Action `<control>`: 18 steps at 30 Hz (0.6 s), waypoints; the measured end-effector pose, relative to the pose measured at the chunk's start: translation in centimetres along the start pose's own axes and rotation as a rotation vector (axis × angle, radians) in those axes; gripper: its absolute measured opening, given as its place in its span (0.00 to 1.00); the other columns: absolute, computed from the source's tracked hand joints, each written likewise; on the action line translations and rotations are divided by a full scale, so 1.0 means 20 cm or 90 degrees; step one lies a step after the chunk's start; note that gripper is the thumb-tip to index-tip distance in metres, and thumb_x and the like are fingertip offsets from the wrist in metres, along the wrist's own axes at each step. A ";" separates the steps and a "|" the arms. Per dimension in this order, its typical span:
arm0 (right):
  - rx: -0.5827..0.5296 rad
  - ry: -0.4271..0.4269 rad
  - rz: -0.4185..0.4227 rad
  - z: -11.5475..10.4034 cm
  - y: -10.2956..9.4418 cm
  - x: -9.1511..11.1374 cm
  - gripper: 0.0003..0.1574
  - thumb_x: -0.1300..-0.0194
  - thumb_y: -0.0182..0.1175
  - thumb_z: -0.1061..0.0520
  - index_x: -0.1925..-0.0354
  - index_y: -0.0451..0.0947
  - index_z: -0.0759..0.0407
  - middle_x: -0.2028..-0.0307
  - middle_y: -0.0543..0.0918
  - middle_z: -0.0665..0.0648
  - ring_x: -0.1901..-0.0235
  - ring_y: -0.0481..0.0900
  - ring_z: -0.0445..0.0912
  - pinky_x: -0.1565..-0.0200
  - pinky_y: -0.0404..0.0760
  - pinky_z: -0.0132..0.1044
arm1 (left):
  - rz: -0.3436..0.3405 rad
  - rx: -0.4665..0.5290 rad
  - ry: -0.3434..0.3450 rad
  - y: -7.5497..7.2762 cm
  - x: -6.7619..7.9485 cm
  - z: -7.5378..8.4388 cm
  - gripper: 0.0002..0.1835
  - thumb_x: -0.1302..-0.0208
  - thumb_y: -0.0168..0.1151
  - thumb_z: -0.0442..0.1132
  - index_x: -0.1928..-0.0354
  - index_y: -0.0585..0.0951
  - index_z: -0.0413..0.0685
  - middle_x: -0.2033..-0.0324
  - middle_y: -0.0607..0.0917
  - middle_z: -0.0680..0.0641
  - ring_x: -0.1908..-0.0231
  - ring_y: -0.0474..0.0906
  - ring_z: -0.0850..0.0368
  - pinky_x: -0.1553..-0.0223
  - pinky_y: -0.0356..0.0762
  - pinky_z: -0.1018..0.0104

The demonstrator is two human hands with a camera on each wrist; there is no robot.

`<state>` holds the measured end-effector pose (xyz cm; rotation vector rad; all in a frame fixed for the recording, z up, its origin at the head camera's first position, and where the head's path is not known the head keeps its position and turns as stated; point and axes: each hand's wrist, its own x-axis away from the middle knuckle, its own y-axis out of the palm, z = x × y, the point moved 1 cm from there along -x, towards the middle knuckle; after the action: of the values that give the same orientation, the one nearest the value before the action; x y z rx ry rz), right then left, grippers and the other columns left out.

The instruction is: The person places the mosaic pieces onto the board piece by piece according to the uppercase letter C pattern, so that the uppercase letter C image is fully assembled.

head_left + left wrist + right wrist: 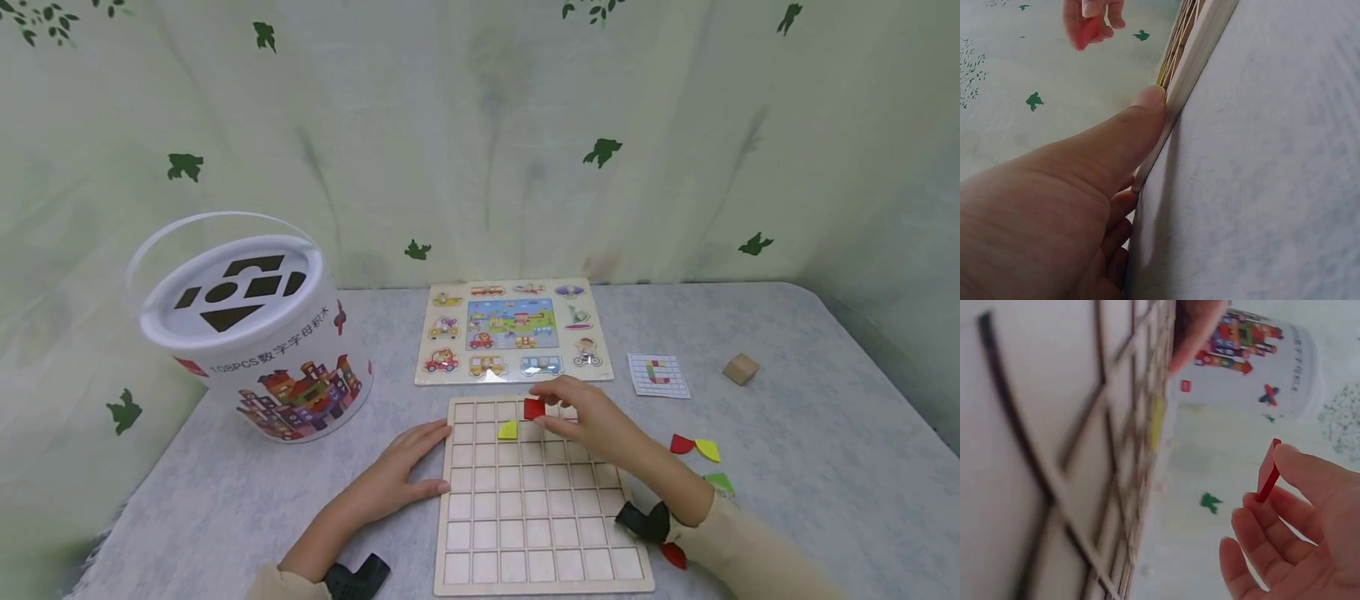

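A wooden grid board (pixel 545 527) lies on the table, divided into rows of square cells. My left hand (pixel 397 475) rests against its left edge, with the thumb and fingertips touching the rim. Above the board's far rows, my right hand (pixel 588 418) pinches a red square tile (pixel 534 408) between thumb and fingers. The right wrist view shows this thin tile (pixel 1269 472) held raised off the grid, its other fingers loosely spread. A yellow piece with one rounded corner (pixel 507 430) sits in a second-row cell, just left of the red tile.
Right of the board lie a red piece (pixel 682 444), a yellow piece (pixel 707 450), a green piece (pixel 720 482) and another red piece (pixel 674 556) near the right sleeve. Behind are a picture puzzle (pixel 514 332), pattern card (pixel 658 376) and wooden block (pixel 741 369). A white bucket (pixel 258 350) stands left.
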<state>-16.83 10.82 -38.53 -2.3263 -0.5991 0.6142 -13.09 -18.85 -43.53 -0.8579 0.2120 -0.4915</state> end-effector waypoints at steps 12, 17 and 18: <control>0.005 0.090 -0.065 0.14 0.13 -0.01 0.13 0.43 0.63 0.55 0.57 0.77 0.54 0.62 0.75 0.45 0.61 0.71 0.40 0.57 0.73 0.37 | -0.001 0.003 -0.004 0.00 0.00 0.00 0.42 0.47 0.60 0.58 0.33 0.59 0.51 0.35 0.58 0.48 0.36 0.48 0.46 0.41 0.50 0.43; 0.020 0.061 -0.069 0.15 0.13 -0.01 0.13 0.43 0.63 0.54 0.58 0.77 0.54 0.62 0.73 0.46 0.61 0.69 0.40 0.57 0.72 0.37 | -0.001 0.005 -0.005 0.00 0.00 0.00 0.42 0.47 0.60 0.58 0.33 0.59 0.51 0.35 0.58 0.48 0.36 0.48 0.46 0.41 0.50 0.43; 0.020 0.061 -0.068 0.15 0.13 -0.01 0.12 0.43 0.62 0.55 0.58 0.77 0.54 0.62 0.73 0.46 0.61 0.69 0.40 0.57 0.72 0.37 | 0.000 0.004 -0.005 0.00 0.00 0.00 0.42 0.47 0.60 0.58 0.33 0.59 0.51 0.35 0.58 0.48 0.36 0.49 0.46 0.41 0.51 0.43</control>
<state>-18.02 10.31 -42.41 -2.2639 -0.6590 0.4578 -13.04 -18.82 -43.47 -0.8529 0.2031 -0.4888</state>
